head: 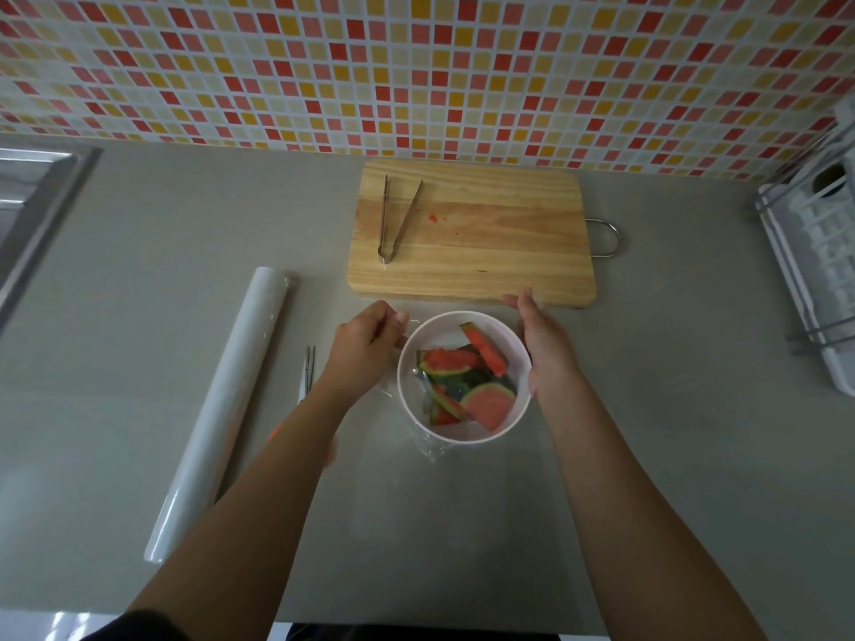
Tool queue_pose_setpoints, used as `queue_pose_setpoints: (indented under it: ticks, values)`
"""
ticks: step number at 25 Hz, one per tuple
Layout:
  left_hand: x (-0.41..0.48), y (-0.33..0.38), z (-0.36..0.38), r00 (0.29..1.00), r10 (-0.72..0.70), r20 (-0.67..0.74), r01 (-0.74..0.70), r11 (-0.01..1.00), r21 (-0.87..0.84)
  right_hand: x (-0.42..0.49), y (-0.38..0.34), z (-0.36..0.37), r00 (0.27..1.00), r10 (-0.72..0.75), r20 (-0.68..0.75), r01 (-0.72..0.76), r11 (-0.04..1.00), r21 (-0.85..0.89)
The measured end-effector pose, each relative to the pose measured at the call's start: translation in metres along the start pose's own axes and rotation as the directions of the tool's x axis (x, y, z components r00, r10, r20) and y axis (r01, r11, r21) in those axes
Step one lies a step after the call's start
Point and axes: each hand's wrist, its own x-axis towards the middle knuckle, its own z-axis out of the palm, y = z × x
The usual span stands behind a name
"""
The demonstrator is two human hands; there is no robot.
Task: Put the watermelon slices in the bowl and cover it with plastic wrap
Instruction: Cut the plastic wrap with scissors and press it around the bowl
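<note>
Near the table's [647, 409] front centre, with the watermelon slices [467, 381] inside the bowl [523, 400], left hand [365, 347] fingers pinch the plastic wrap [416, 323] while the right hand [546, 344], fingers extended, flanks the rim: pull taut, press down evenly.

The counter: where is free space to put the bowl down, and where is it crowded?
Free: counter right of the bowl, up to the rack; also between sink and cutting board. Crowded: left of the bowl, with scissors and wrap roll.
</note>
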Motion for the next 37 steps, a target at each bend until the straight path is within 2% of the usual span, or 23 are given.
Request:
queue_pose_setpoints:
  ticks: [4, 11, 13, 15, 17, 18, 22, 25, 27, 30, 32, 34, 35, 37]
  values:
    - [0.002, -0.006, 0.007, 0.990, -0.141, -0.001, 0.140, 0.983, -0.120, 0.003, 0.002, 0.001, 0.995, 0.102, 0.018, -0.103, 0.995, 0.007]
    - [0.005, -0.003, 0.009, 0.956, -0.291, 0.017, 0.288, 0.933, -0.215, 0.007, 0.003, -0.001, 0.971, 0.231, -0.068, -0.229, 0.973, 0.026]
    - [-0.001, -0.002, 0.017, 0.927, -0.371, 0.051, 0.365, 0.869, -0.333, 0.005, 0.002, 0.000, 0.966, 0.241, -0.097, -0.245, 0.969, -0.033]
    - [-0.009, 0.002, 0.026, 0.894, -0.438, 0.094, 0.420, 0.745, -0.518, 0.002, 0.002, 0.000, 0.966, 0.196, -0.167, -0.217, 0.969, -0.121]
    - [-0.013, 0.005, 0.032, 0.878, -0.470, 0.090, 0.409, 0.642, -0.648, 0.001, 0.002, 0.002, 0.967, 0.128, -0.221, -0.157, 0.980, -0.119]
    - [-0.014, 0.005, 0.033, 0.882, -0.465, 0.074, 0.387, 0.626, -0.677, 0.001, 0.002, 0.003, 0.967, 0.100, -0.234, -0.124, 0.988, -0.090]
    - [-0.016, 0.009, 0.036, 0.904, -0.426, 0.044, 0.329, 0.623, -0.709, 0.002, 0.002, 0.004, 0.957, 0.083, -0.278, -0.086, 0.996, 0.002]
    - [-0.017, 0.009, 0.036, 0.905, -0.424, 0.029, 0.320, 0.634, -0.704, -0.002, 0.001, 0.006, 0.955, 0.052, -0.291, -0.072, 0.996, -0.059]
    - [-0.015, 0.008, 0.036, 0.903, -0.430, 0.024, 0.327, 0.649, -0.687, 0.000, 0.000, 0.006, 0.947, 0.094, -0.307, -0.093, 0.995, 0.019]
    - [-0.014, 0.005, 0.036, 0.900, -0.436, 0.017, 0.338, 0.673, -0.658, -0.002, -0.001, 0.002, 0.910, 0.257, -0.325, -0.158, 0.940, 0.301]
    - [-0.013, 0.004, 0.036, 0.893, -0.449, 0.010, 0.344, 0.670, -0.657, -0.003, 0.003, -0.002, 0.891, 0.245, -0.382, -0.086, 0.918, 0.387]
    - [-0.014, 0.004, 0.036, 0.890, -0.456, 0.005, 0.347, 0.670, -0.657, -0.006, 0.006, -0.001, 0.849, 0.183, -0.496, 0.049, 0.907, 0.418]
    - [-0.014, 0.004, 0.036, 0.890, -0.455, 0.006, 0.346, 0.670, -0.657, -0.009, 0.005, -0.002, 0.799, 0.144, -0.583, 0.165, 0.881, 0.444]
    - [-0.015, 0.004, 0.035, 0.892, -0.451, 0.009, 0.346, 0.671, -0.656, -0.021, 0.001, -0.002, 0.684, 0.005, -0.730, 0.503, 0.721, 0.477]
